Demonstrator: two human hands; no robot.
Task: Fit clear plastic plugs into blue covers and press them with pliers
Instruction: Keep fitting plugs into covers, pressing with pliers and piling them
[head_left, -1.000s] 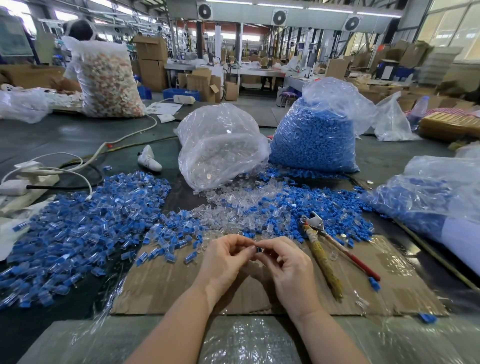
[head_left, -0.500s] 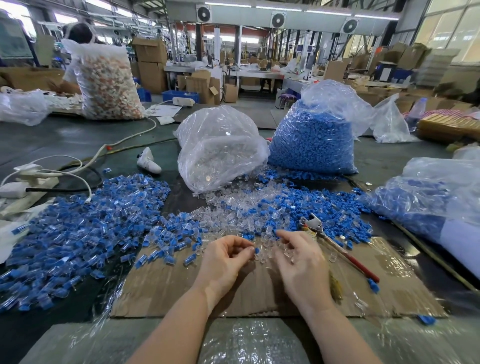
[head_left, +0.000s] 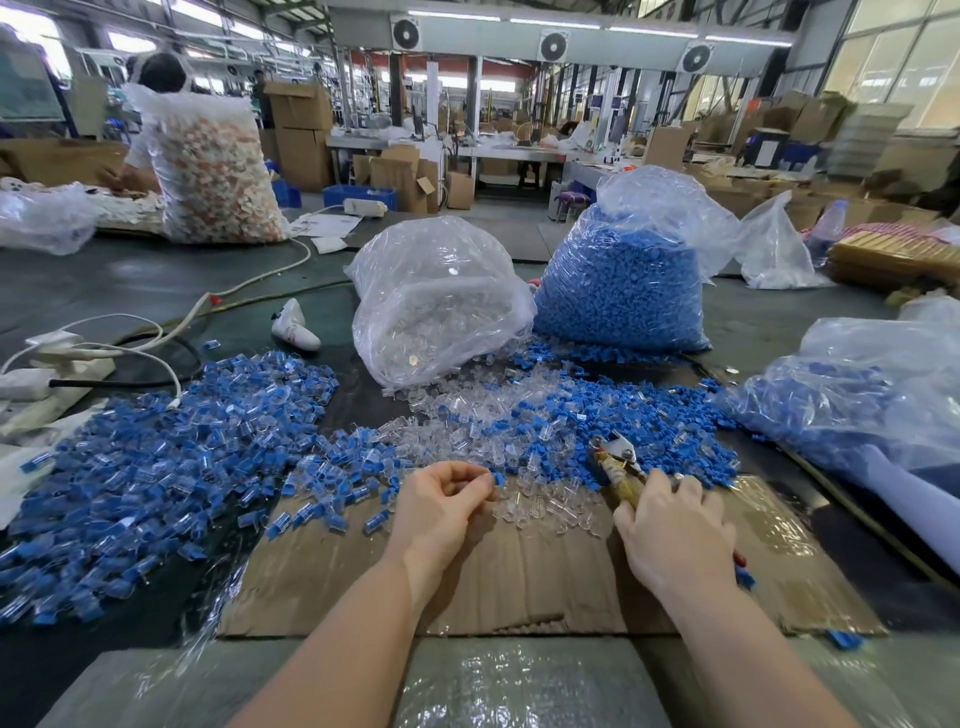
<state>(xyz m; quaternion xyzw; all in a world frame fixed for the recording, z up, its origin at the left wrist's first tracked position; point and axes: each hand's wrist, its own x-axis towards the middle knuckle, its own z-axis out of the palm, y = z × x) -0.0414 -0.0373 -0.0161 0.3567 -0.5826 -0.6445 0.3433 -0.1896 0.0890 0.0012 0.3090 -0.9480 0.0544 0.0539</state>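
My left hand (head_left: 441, 504) pinches a small blue cover (head_left: 498, 478) with a clear plug at its fingertips, over the brown cardboard sheet (head_left: 519, 582). My right hand (head_left: 670, 530) lies over the handles of the pliers (head_left: 615, 457), fingers curling round them; the metal jaws poke out beyond my fingers, resting on the parts. Loose clear plugs (head_left: 545, 512) lie between my hands. Loose blue covers (head_left: 649, 415) are spread behind them.
A big heap of fitted blue pieces (head_left: 156, 467) fills the left. Behind stand a bag of clear plugs (head_left: 436, 301) and a bag of blue covers (head_left: 623, 280). Another bag (head_left: 857, 395) lies at the right. Cables and a power strip (head_left: 21, 384) sit far left.
My right hand left the left hand, passed over the clear plugs and moved right onto the pliers' handles. My left hand stayed in place with the small piece.
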